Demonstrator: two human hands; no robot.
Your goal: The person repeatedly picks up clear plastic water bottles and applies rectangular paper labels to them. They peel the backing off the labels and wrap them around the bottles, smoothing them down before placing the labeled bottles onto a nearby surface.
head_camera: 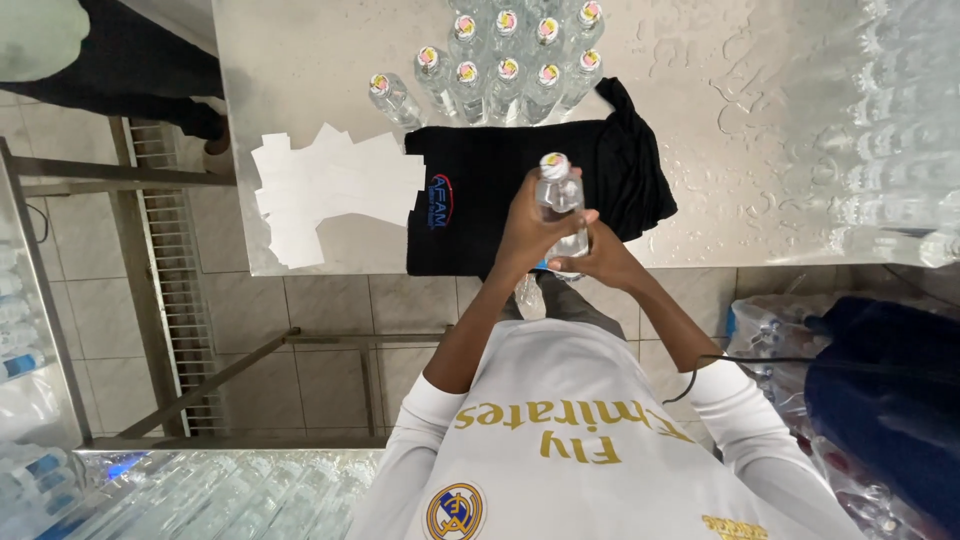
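I hold a clear plastic water bottle with a sealed cap upright over a folded black cloth on the steel table. My left hand wraps around the bottle's left side. Pressed against its lower right side is my right hand, and both hands grip the bottle. Behind the cloth stands a cluster of several capped bottles.
A pile of white paper labels lies on the table left of the cloth. Wrapped bottle packs stack at the right. More bottles lie below at the left. Another person's dark clothing shows at top left. A dark blue bag sits at my right.
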